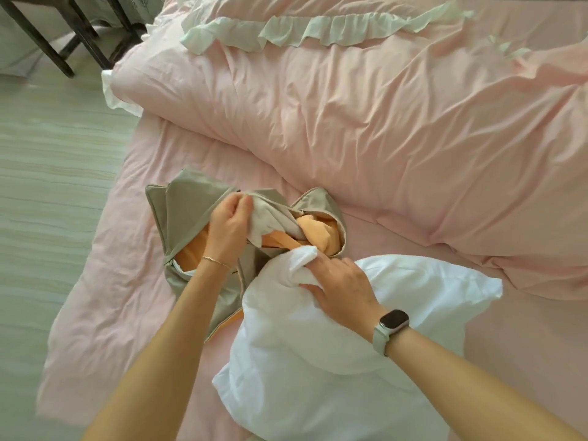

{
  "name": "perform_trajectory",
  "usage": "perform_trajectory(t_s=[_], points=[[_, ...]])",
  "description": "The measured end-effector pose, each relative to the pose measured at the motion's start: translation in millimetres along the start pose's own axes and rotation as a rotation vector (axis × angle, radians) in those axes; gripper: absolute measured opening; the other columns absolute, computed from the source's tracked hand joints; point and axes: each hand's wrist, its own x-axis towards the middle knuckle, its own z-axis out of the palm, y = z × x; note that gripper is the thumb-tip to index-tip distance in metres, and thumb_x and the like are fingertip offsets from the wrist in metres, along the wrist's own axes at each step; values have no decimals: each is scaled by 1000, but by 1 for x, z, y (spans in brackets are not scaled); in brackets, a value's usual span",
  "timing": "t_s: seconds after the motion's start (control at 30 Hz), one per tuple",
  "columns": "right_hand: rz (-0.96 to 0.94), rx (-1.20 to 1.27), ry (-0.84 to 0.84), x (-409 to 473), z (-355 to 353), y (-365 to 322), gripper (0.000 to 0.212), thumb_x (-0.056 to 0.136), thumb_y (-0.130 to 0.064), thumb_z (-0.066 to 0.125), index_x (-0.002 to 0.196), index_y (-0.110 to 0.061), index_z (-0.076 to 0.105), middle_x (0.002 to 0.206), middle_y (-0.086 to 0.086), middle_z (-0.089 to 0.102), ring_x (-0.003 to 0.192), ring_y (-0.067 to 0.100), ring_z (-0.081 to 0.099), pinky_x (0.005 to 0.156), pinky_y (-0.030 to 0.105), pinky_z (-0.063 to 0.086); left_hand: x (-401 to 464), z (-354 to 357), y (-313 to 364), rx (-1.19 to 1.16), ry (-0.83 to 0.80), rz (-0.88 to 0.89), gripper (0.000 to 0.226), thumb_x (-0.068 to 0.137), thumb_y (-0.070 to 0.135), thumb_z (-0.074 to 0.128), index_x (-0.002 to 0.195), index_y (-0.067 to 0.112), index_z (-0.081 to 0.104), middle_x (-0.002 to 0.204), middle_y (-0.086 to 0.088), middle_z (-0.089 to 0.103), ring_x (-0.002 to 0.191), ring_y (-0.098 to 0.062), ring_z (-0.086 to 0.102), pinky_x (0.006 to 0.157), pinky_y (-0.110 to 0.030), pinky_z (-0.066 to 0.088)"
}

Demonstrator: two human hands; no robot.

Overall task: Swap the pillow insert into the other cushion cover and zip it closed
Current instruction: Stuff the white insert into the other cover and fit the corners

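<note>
A crumpled taupe cushion cover (178, 211) with an orange lining lies on the pink bed, its opening gaping toward me. My left hand (227, 226) pinches a fold of the cover's upper edge and lifts it. A white pillow insert (318, 351) lies in front of the cover, to the right. My right hand (340, 284) grips the insert's bunched corner, which sits at the cover's opening. Part of a zip shows at the cover's lower left edge (171, 265). I cannot tell whether a second cover lies among the folds.
A thick pink duvet (381, 116) with a white ruffle (302, 30) fills the back and right of the bed. The bed's left edge (105, 218) drops to a pale floor. Dark chair legs (60, 43) stand at the top left.
</note>
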Motion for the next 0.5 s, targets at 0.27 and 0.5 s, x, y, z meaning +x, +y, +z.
perform_trajectory(t_s=[0.27,0.5], points=[[91,-16,10,-5,-9,6,38,87,-34,39,120,-15,46,101,2,68,62,21,61,53,29,43,7,3,13,197,96,-79,27,99,22,37,72,20,41,70,4,45,69,-14,44,60,-25,33],[261,473,114,14,-11,-5,31,86,-33,44,106,-17,62,100,9,61,79,31,60,65,41,51,-26,-6,6,431,-331,137,22,94,21,52,111,11,61,92,7,60,90,-15,57,79,-18,42]])
